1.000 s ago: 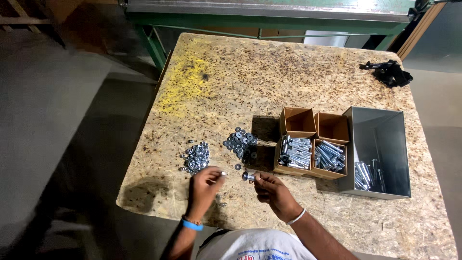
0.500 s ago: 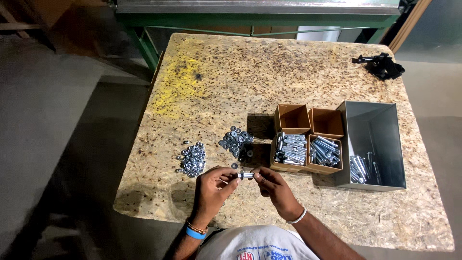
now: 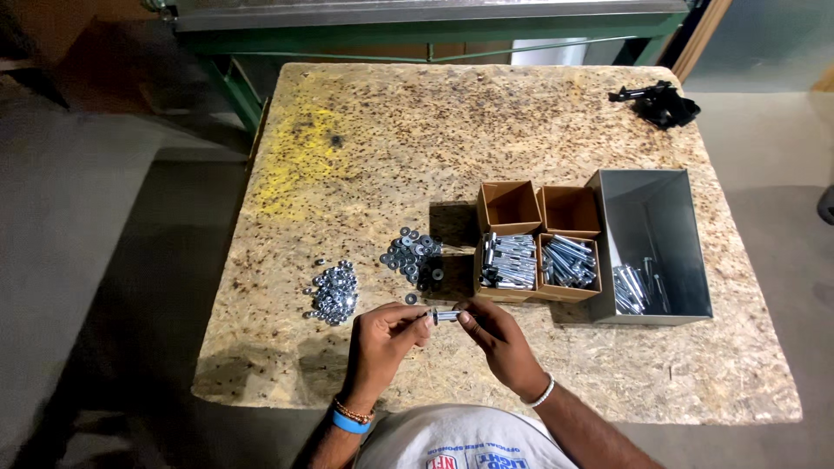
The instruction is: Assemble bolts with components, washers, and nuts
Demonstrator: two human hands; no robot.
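Wood-chip table (image 3: 539, 104) holds piles of nuts (image 3: 334, 293) and washers (image 3: 413, 254) beside boxes of bolts (image 3: 506, 260). A second ago the hands were a little apart; now the left hand (image 3: 382, 334) and right hand (image 3: 497, 339) meet near the front edge, both pinching one small bolt (image 3: 446, 316).

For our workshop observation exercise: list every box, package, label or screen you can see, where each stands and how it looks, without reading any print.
Left cardboard box: right of centre on the table, brown, flaps open, holding silver bolts.
Right cardboard box: beside it, brown, open, also holding bolts.
Metal bin: right of the boxes, grey, rectangular, open-topped, a few bolts inside.
Shirt print: bottom edge, coloured marks on white.
No screens or signs.
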